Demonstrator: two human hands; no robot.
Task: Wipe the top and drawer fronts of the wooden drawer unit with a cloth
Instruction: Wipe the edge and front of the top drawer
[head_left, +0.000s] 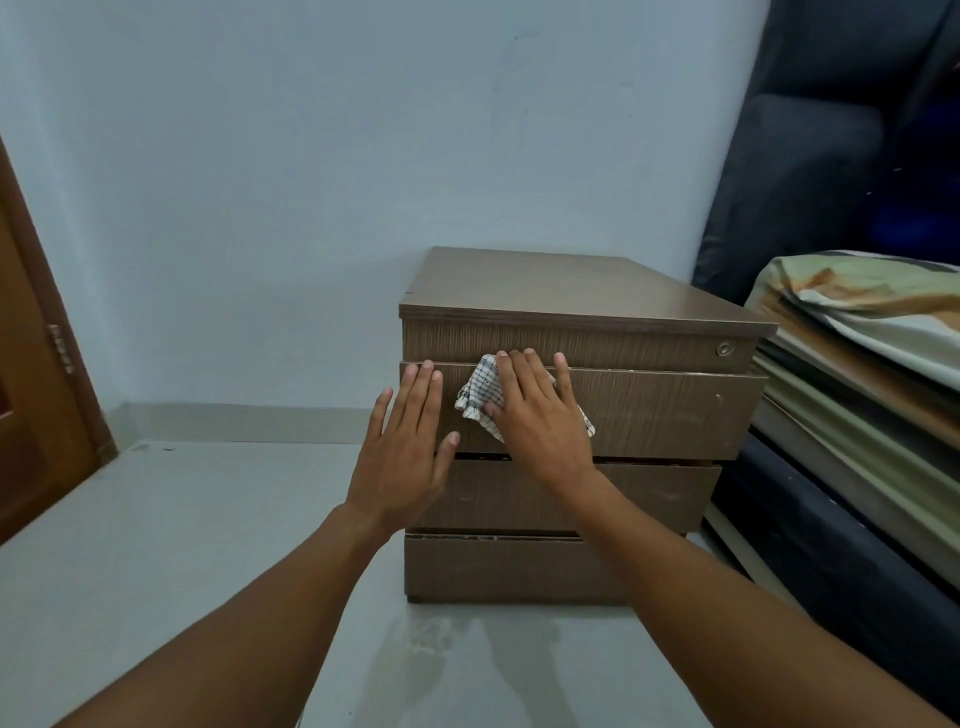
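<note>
At frame centre the left hand (405, 447) lies flat, fingers straight, on the left end of the drawer unit's (649, 415) second front. Just right of it, the right hand (540, 415) presses one checked cloth (480, 392) flat against that front, whose length runs off rightward. Four fronts are stacked; the top (561, 283) lies beyond.

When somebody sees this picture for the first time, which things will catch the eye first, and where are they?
First, the two hands in the middle: the right hand presses a checked cloth flat against the second drawer front of the wooden drawer unit, and the left hand lies flat beside it at the unit's left edge. Next, the stack of folded bedding at the right, close to the unit.
</note>
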